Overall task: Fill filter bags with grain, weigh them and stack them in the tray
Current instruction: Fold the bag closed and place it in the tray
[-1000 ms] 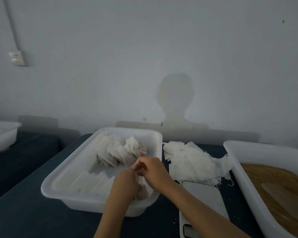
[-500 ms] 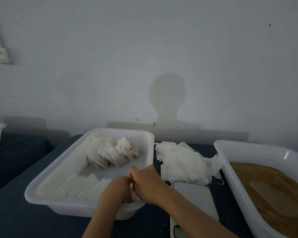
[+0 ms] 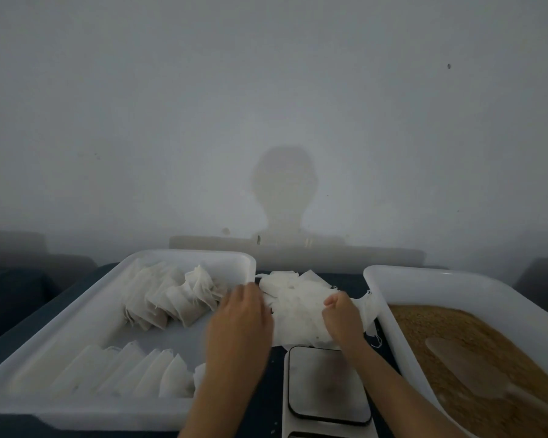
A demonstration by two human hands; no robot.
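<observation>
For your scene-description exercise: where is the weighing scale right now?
In the head view the scale sits low and centre-right on the dark table, between the tray of filled bags and the grain tub, just in front of the pile of empty filter bags.

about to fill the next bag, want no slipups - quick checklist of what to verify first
1. Empty filter bags within reach, between the trays: ok.
2. One single bag separated: cannot tell; the right hand pinches the pile, the left hand is blurred.
3. Scale platform bare: ok.
4. Grain in the right tray: ok.
5. Scoop at hand, lying on the grain: ok.
6. Room in the left tray for more filled bags: ok.
</observation>
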